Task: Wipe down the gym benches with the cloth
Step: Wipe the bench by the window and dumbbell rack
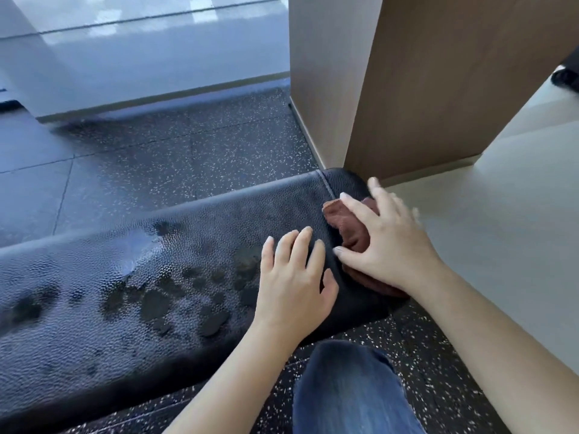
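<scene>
Head view: rust-brown terry cloth [354,238] bunched at end of black padded vinyl counter [125,292], pressed under right grip [387,242] w/ fingers spread. Beside cloth, left grip [294,281] flat on counter, fingers straight.

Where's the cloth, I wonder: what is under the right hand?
A brown cloth lies bunched under the right hand, on the black bench. The bench beneath it is covered.

Bench [188,245] black, pebbled grain, darker round blotches across top, pale sheen along far side; cloth [354,236] rust-brown, plain; floor [188,145] black, flecked with white and grey specks; slabs [28,151] at left plain slate grey; pillar [438,73] matt brown; wall [501,230] at right off-white; jeans [354,393] mid-blue, faded streaks.
</scene>
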### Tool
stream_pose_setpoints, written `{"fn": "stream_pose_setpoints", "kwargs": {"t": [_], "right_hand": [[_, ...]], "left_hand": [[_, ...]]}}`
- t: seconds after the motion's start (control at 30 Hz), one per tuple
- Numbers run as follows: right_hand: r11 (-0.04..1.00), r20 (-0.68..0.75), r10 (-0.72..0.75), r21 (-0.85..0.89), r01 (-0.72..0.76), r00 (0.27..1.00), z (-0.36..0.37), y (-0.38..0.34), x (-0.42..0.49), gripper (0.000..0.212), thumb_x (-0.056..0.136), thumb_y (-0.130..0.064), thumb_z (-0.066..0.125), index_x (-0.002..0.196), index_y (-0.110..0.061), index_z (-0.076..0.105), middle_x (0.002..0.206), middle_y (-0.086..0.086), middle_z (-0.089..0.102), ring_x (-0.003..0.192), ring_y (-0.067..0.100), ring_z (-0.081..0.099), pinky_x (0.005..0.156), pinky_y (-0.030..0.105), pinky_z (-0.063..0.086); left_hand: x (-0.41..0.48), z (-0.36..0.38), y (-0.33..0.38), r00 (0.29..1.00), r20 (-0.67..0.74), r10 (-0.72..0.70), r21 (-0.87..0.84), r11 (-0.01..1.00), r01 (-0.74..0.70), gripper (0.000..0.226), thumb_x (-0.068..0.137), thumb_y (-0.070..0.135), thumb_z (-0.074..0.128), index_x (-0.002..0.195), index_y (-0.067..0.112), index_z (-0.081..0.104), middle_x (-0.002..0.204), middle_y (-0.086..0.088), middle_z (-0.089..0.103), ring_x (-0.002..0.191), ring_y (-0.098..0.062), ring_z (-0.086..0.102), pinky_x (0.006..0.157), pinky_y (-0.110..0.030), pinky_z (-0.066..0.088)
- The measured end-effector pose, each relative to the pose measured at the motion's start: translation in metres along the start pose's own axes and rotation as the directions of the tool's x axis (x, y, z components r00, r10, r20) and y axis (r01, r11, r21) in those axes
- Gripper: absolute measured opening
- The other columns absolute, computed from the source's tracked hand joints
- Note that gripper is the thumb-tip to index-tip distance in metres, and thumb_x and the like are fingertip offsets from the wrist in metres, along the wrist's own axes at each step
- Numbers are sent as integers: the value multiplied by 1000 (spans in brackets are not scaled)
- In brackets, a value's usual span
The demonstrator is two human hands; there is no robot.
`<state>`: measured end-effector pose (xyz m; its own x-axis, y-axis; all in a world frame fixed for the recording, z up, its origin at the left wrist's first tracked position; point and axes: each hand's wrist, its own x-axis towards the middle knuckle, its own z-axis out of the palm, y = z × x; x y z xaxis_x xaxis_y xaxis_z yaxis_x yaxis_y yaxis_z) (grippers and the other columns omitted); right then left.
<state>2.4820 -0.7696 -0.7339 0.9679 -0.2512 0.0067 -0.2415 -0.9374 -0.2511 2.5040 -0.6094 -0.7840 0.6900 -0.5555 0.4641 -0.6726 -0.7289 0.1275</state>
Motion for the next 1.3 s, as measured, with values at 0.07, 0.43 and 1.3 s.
{"fn": "stream_pose_setpoints", "kwargs": {"t": [0.07,0.43,1.3], "right_hand": [[996,-88,88,40,-84,992,2,-6,-11,81,74,-61,58,145,-35,27,151,19,19,133,37,26,105,48,28],[984,-95,-67,158,81,993,19,13,49,53,83,-36,61,135,-32,47,150,5,32,123,35,38,104,42,35],[896,-158,-57,428,120,986,23,46,12,35,83,-15,66,116,-27,65,135,1,49,117,24,46,98,24,27]], "left_hand": [[0,0,0,1000,-3,-21,5,1000,21,41,76,28,49,104,6,68,118,-13,63,109,-31,53,98,-51,34],[1,-1,2,996,46,-76,0,997,76,42,78,30,47,104,6,68,117,-13,63,107,-31,56,98,-48,34],[2,-2,2,992,113,-63,-21,998,66,44,78,29,45,108,5,66,119,-13,61,110,-30,53,99,-45,31]]}}
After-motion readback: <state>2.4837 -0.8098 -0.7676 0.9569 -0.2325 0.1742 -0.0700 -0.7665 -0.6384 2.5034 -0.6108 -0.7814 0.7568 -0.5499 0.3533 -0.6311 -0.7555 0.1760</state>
